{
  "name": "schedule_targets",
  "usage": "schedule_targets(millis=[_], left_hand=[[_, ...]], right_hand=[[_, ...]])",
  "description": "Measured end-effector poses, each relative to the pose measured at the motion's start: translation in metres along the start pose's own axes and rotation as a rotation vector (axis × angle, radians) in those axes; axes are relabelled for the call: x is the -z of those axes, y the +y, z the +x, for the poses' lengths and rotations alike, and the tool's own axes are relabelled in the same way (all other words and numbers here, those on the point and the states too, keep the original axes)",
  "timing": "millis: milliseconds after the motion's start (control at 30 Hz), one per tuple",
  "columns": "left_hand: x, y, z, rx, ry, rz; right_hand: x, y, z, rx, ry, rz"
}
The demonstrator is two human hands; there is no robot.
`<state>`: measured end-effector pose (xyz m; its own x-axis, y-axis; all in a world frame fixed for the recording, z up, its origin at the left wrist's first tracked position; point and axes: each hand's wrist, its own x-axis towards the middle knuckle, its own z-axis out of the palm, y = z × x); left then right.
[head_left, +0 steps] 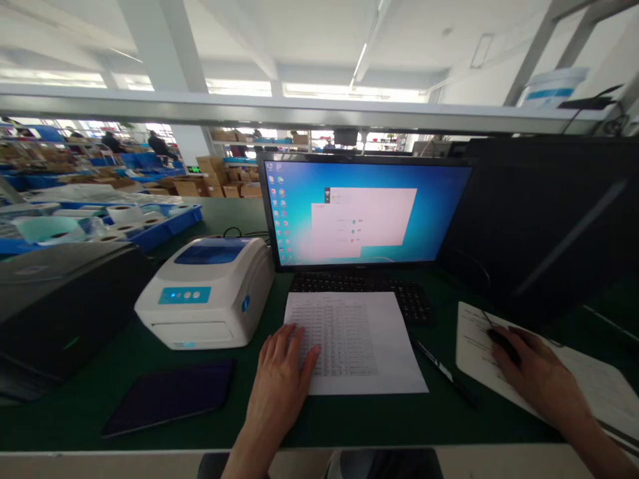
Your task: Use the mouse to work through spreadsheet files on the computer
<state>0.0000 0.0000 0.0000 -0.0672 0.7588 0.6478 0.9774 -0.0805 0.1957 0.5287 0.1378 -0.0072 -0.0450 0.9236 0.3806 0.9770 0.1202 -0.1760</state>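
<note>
My left hand (282, 366) lies flat on the left edge of a printed sheet of paper (394, 362), fingers stretched out. The sheet carries a table of small text and overlaps the front of a black keyboard (417, 303). At the right, my right hand (539, 372) is wrapped over a black computer mouse (504, 344), which rests on a pale printed sheet or pad (472, 332). A black marker pen (444, 369) lies between the paper and the pad. Behind the keyboard, a monitor (369, 213) shows a blue desktop with pale windows open.
Left of the paper stands a white label printer (200, 299); a dark flat tablet-like object (172, 396) lies before it. A black box-shaped device (64, 313) is further left, near a blue tray (174, 223) of rolls. A large dark panel (549, 219) stands right of the monitor.
</note>
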Motion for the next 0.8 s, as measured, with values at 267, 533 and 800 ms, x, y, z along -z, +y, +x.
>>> schedule_targets(millis=[267,533,800], left_hand=[[0.0005,-0.0006,-0.0001,0.008,-0.009,-0.007],[0.0016,-0.0010,0.0001,0.021,-0.021,-0.036],[0.0009,-0.0012,-0.0010,0.036,-0.020,-0.050]], right_hand=[[-0.0013,0.0018,-0.0004,0.022,-0.006,-0.028],[0.0024,-0.0003,0.0019,-0.009,-0.045,-0.009],[-0.0037,0.0055,-0.0010,0.025,0.005,-0.023]])
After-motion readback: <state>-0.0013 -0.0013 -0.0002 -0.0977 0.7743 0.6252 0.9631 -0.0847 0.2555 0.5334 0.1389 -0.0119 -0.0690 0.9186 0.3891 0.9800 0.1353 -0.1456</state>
